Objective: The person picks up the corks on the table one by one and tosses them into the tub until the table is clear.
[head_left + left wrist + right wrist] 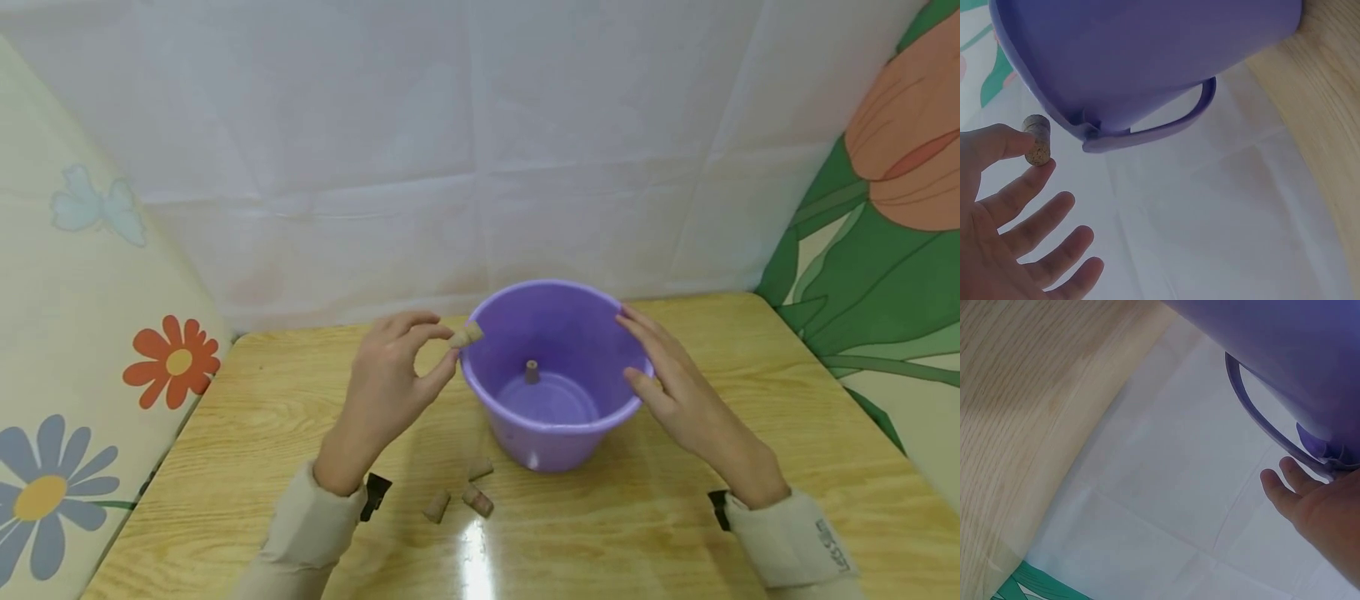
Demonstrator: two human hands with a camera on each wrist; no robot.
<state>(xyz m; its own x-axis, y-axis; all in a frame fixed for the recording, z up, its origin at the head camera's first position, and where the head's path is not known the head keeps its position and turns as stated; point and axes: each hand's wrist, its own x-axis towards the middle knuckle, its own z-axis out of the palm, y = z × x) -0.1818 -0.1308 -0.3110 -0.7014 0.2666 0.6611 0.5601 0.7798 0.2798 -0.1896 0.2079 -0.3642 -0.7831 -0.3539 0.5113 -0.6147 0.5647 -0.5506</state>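
Observation:
Between its thumb and index finger, my left hand (390, 375) pinches a tan cork (1037, 140) at the left rim of a purple bucket (555, 429). The other left fingers are spread apart in the left wrist view. On the opposite side, my right hand (678, 387) holds the bucket's rim, its thumb tip over the edge. Two fingers (1282, 495) of that hand extend outside the bucket, near its handle (1257, 412). A single cork (532, 372) stands on the bucket's floor.
Three corks lie on the wooden table (285, 433) in front of the bucket: a cork (480, 468), another cork (437, 506) and a reddish-marked cork (477, 500). A white sheet (360, 167) hangs behind. Flower-patterned panels flank the table.

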